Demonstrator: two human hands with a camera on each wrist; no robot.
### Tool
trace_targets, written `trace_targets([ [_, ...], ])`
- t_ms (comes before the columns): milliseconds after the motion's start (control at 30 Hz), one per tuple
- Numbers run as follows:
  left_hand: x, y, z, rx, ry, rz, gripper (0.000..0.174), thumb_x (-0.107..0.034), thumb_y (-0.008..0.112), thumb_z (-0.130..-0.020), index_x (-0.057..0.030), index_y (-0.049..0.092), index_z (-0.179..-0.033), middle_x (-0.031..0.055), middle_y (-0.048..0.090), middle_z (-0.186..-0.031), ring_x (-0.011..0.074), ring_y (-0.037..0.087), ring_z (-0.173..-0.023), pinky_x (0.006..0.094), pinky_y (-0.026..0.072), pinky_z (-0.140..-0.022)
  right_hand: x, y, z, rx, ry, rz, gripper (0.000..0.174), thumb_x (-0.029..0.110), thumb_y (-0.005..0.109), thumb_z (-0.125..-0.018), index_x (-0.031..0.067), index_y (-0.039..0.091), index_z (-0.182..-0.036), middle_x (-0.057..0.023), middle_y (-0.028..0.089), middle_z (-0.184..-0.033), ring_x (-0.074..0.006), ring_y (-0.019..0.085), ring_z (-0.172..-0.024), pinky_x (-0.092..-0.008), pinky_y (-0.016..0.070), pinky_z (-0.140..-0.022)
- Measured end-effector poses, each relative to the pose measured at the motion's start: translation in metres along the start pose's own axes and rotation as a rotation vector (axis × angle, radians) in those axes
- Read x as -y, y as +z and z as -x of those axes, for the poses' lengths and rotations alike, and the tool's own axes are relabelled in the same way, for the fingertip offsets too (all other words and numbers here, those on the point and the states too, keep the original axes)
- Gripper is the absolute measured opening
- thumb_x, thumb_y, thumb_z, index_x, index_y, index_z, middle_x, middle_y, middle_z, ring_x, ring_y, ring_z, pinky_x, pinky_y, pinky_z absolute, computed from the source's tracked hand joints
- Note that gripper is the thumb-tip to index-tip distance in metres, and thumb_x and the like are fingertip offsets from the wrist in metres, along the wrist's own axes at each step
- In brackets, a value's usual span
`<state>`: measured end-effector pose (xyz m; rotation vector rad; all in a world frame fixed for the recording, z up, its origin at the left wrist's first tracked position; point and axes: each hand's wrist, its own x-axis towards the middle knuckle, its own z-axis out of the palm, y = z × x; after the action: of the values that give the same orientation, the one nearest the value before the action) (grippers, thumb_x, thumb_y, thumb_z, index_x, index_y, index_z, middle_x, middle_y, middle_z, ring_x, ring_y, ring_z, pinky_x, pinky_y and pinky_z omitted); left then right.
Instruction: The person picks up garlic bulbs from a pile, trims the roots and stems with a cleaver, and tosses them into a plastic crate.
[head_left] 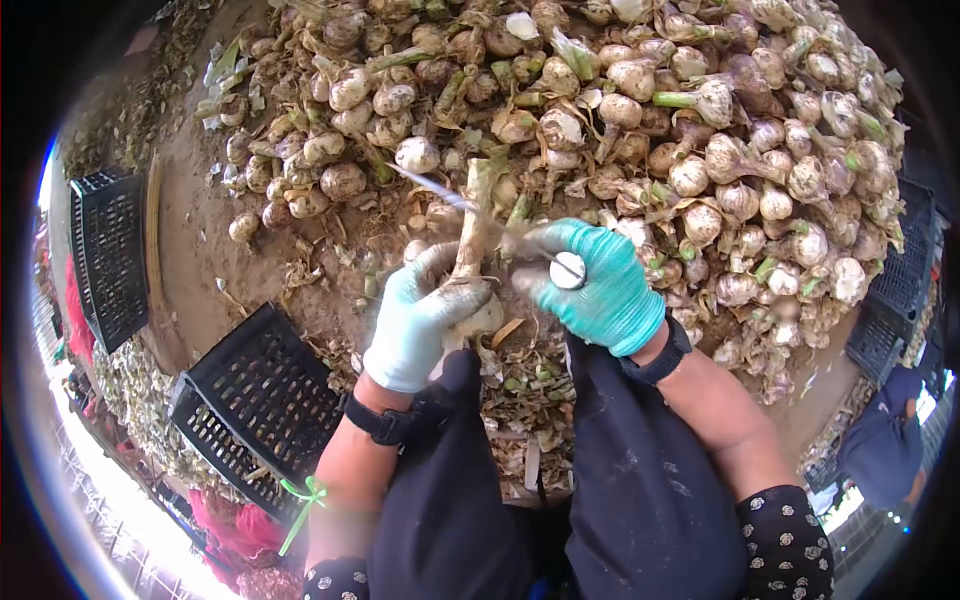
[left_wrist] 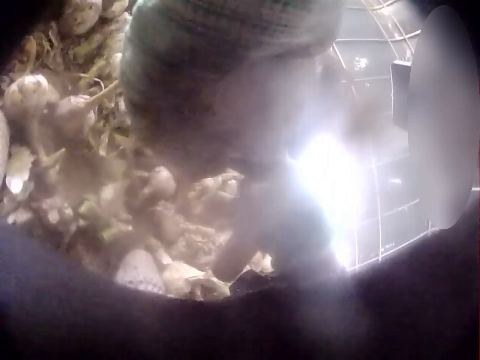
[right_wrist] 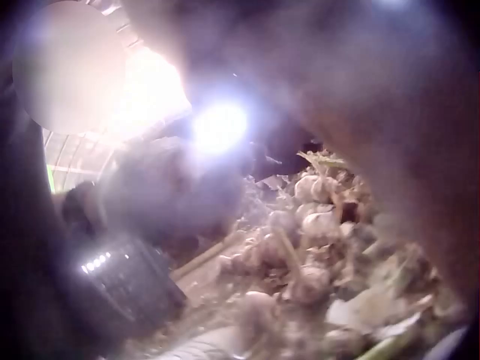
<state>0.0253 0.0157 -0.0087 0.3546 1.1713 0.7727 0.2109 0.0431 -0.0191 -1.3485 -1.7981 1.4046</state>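
Observation:
In the head view my gloved left hand [head_left: 412, 322] grips a garlic bulb [head_left: 487, 318] at the base of its thick stem [head_left: 474, 222], which points up and away from me. The fingers hide part of the bulb. My right hand [head_left: 605, 292], in a teal glove, holds a knife [head_left: 435, 187] whose round, pale handle end [head_left: 568, 270] shows by the thumb. The blade is blurred and slants up to the left, overlapping the stem in this view. In the left wrist view a glove [left_wrist: 225, 67] fills the top; the right wrist view is hazy with glare.
A large heap of garlic [head_left: 735, 190] spreads ahead and to the right. Black plastic crates [head_left: 265, 390] stand at the left, with another crate [head_left: 108, 255] farther off. Cut stems and husks [head_left: 530, 420] lie between my knees. A person [head_left: 885, 440] is at the far right.

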Motion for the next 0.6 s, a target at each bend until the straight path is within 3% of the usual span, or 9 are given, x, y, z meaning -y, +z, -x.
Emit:
trace_targets([
  [67, 0.003, 0.003, 0.001, -0.028, 0.020, -0.072, 0.043, -0.016, 0.063, -0.073, 0.0025, 0.049, -0.109, 0.0062, 0.057, -0.087, 0.0121, 0.056, -0.074, 0.0234, 0.0464, -0.067, -0.004, -0.003, 0.000, -0.084, -0.099, 0.281, 0.024, 0.014, 0.064, -0.066, 0.0024, 0.058, -0.086, -0.0138, 0.058, -0.076, -0.0310, 0.057, -0.068, -0.0352, 0.0469, -0.061],
  [167, 0.010, -0.011, 0.008, -0.020, 0.271, -0.459, 0.037, -0.014, 0.062, -0.072, 0.0021, 0.052, -0.103, 0.0057, 0.057, -0.086, 0.0101, 0.054, -0.071, 0.0223, 0.0453, -0.060, -0.034, 0.001, 0.000, -0.022, -0.154, 0.416, 0.018, 0.013, 0.058, -0.069, 0.0026, 0.058, -0.083, -0.0145, 0.057, -0.074, -0.0305, 0.057, -0.068, -0.0361, 0.0468, -0.059],
  [233, -0.003, -0.015, 0.012, -0.006, 0.367, -0.268, 0.024, -0.004, 0.059, -0.074, -0.0004, 0.058, -0.098, 0.0073, 0.058, -0.088, 0.0130, 0.056, -0.073, 0.0238, 0.0472, -0.065, -0.057, -0.007, -0.003, 0.023, 0.172, 0.488, 0.017, 0.015, 0.058, -0.070, 0.0021, 0.058, -0.082, -0.0155, 0.059, -0.072, -0.0276, 0.059, -0.064, -0.0346, 0.0480, -0.059],
  [300, -0.021, -0.016, 0.005, -0.143, 0.276, -0.182, 0.039, -0.009, 0.061, -0.076, 0.0015, 0.049, -0.112, 0.0105, 0.056, -0.101, 0.0158, 0.057, -0.086, 0.0252, 0.0480, -0.070, -0.063, -0.014, 0.008, -0.192, 0.453, 0.103, 0.023, 0.020, 0.063, -0.070, 0.0003, 0.059, -0.082, -0.0129, 0.060, -0.070, -0.0200, 0.058, -0.060, -0.0299, 0.0478, -0.059],
  [367, -0.034, -0.003, -0.015, -0.157, 0.377, -0.154, 0.049, -0.015, 0.060, -0.076, 0.0021, 0.043, -0.118, 0.0141, 0.055, -0.104, 0.0186, 0.058, -0.084, 0.0257, 0.0508, -0.064, -0.057, -0.012, 0.007, -0.286, 0.473, -0.084, 0.025, 0.021, 0.066, -0.069, -0.0003, 0.060, -0.082, -0.0105, 0.059, -0.068, -0.0161, 0.057, -0.059, -0.0279, 0.0471, -0.059],
  [433, -0.060, 0.034, -0.012, 0.313, 0.544, 0.135, 0.049, -0.007, 0.052, -0.079, 0.0017, 0.036, -0.125, 0.0181, 0.050, -0.113, 0.0261, 0.055, -0.096, 0.0311, 0.0511, -0.070, -0.047, -0.016, 0.005, -0.388, 0.495, -0.273, 0.028, 0.023, 0.068, -0.069, -0.0008, 0.061, -0.082, -0.0081, 0.059, -0.066, -0.0123, 0.055, -0.058, -0.0259, 0.0465, -0.059],
  [467, -0.075, 0.043, -0.016, 0.380, 0.519, 0.057, 0.051, 0.000, 0.048, -0.078, 0.0016, 0.033, -0.127, 0.0207, 0.045, -0.119, 0.0309, 0.052, -0.102, 0.0359, 0.0503, -0.074, -0.038, -0.020, 0.003, -0.327, 0.490, -0.150, 0.029, 0.021, 0.069, -0.069, -0.0014, 0.060, -0.085, -0.0063, 0.059, -0.066, -0.0106, 0.054, -0.059, -0.0248, 0.0464, -0.059],
  [567, -0.061, -0.006, -0.077, -0.018, 0.782, -0.972, 0.052, 0.003, 0.048, -0.073, -0.0056, 0.040, -0.124, 0.0165, 0.046, -0.120, 0.0337, 0.051, -0.102, 0.0361, 0.0458, -0.083, -0.031, -0.029, -0.001, -0.315, 0.472, -0.181, 0.028, 0.017, 0.070, -0.068, -0.0014, 0.060, -0.087, -0.0042, 0.060, -0.072, -0.0076, 0.054, -0.063, -0.0223, 0.0460, -0.059],
  [600, -0.056, -0.016, -0.088, -0.138, 0.752, -1.451, 0.053, 0.004, 0.048, -0.071, -0.0099, 0.043, -0.122, 0.0161, 0.046, -0.119, 0.0345, 0.050, -0.101, 0.0372, 0.0442, -0.084, -0.036, -0.028, 0.001, -0.342, 0.451, -0.209, 0.026, 0.016, 0.069, -0.069, -0.0010, 0.060, -0.086, -0.0044, 0.061, -0.072, -0.0080, 0.054, -0.063, -0.0227, 0.0459, -0.059],
])
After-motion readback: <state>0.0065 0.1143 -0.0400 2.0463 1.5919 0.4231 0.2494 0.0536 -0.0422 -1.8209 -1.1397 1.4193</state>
